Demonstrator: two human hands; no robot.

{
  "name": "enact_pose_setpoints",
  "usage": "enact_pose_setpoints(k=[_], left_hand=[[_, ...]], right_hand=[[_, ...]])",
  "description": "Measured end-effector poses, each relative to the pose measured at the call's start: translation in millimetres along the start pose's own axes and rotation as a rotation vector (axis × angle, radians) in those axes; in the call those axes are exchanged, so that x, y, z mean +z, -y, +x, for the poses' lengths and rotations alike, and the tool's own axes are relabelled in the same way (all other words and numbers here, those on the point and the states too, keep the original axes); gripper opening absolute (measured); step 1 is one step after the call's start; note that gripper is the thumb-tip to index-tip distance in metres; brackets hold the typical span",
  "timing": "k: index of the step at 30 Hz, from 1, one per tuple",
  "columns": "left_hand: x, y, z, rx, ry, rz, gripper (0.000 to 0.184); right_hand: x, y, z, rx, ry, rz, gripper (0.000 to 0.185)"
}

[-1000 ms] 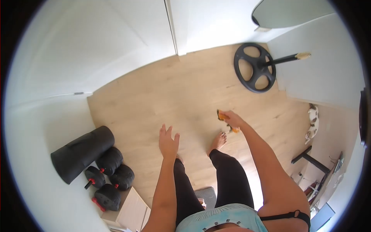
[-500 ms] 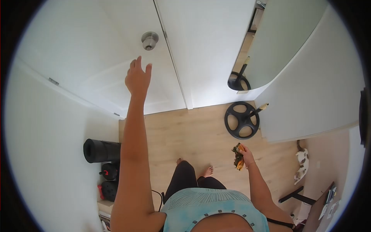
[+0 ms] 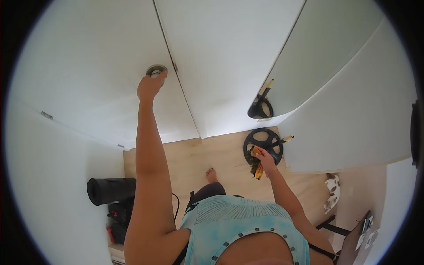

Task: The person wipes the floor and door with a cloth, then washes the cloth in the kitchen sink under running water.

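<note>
My left hand [image 3: 150, 87] is stretched far forward, its fingers closed around the round metal doorknob [image 3: 156, 69] on the white door [image 3: 101, 57]. The door stands shut against its frame. In my right hand [image 3: 266, 161], low and off to the right, is a crumpled orange, yellow and dark green bundle [image 3: 256, 170]; its exact kind cannot be made out. Behind that hand, on the floor, lies a black round base [image 3: 248, 145] with four openings and a short tilted post [image 3: 282, 141].
A mirror [image 3: 327, 53] leans on the right wall, reflecting the base. At left are a rolled black mat [image 3: 110, 191] and dark gear with red parts [image 3: 117, 214]. A white-and-brown cat [image 3: 332, 194] lies at right, near a desk [image 3: 353, 236].
My left hand has reached forward and closed on the doorknob. I have stepped nearer the door, and my right hand with the bundle has moved forward, now overlapping the black base in view.
</note>
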State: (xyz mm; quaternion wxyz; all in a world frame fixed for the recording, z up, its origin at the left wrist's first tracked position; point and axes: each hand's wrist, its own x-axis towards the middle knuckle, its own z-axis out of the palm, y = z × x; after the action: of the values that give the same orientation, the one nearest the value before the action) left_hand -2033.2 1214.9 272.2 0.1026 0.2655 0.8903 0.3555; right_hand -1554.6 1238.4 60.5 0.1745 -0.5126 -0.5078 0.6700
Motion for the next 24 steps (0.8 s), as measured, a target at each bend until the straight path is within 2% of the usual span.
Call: enact_pose_setpoints(k=[1, 2, 4, 5, 7, 8, 11, 14, 16, 18, 19, 20, 22, 24], left_hand=[[0, 9, 3, -0.047, 0.116, -0.323, 0.053], [0, 15, 1, -0.070, 0.112, -0.310, 0.053], [1, 19, -5, -0.116, 0.254, -0.672, 0.051], [0, 19, -8, -0.133, 0.239, -0.690, 0.053], [-2, 19, -18, -0.131, 0.205, -0.696, 0.049], [-3, 19, -23, -0.114, 0.197, -0.700, 0.047], [-6, 21, -45, -0.135, 0.176, -0.679, 0.051], [-17, 20, -68, -0.187, 0.143, -0.700, 0.051], [-21, 27, -89, -0.248, 0.122, -0.717, 0.053], [-31, 31, -108, -0.165, 0.086, -0.509, 0.049], [-40, 28, -123, -0.208, 0.069, -0.367, 0.040], [-46, 33, -138, -0.224, 0.044, -0.358, 0.040], [-54, 43, -172, -0.163, -0.032, -0.145, 0.051], [-57, 51, -222, -0.218, -0.101, -0.202, 0.050]], right_hand=[[3, 3, 13, -0.023, 0.023, 0.166, 0.039], [11, 13, 22, -0.002, 0.040, 0.163, 0.039], [32, 50, 33, -0.023, 0.065, 0.139, 0.038], [44, 64, 39, -0.020, 0.086, 0.122, 0.038], [71, 83, 51, 0.069, 0.281, 0.206, 0.039], [82, 87, 62, 0.073, 0.303, 0.193, 0.039], [106, 97, 91, -0.011, 0.424, -0.113, 0.040], [118, 96, 124, -0.070, 0.523, -0.092, 0.041], [117, 103, 140, -0.023, 0.578, -0.138, 0.041], [115, 109, 155, 0.003, 0.642, -0.178, 0.041], [112, 112, 162, 0.026, 0.671, -0.191, 0.041], [111, 114, 169, 0.045, 0.698, -0.205, 0.041], [111, 121, 177, 0.078, 0.750, -0.197, 0.040], [111, 125, 191, 0.090, 0.793, -0.246, 0.040]])
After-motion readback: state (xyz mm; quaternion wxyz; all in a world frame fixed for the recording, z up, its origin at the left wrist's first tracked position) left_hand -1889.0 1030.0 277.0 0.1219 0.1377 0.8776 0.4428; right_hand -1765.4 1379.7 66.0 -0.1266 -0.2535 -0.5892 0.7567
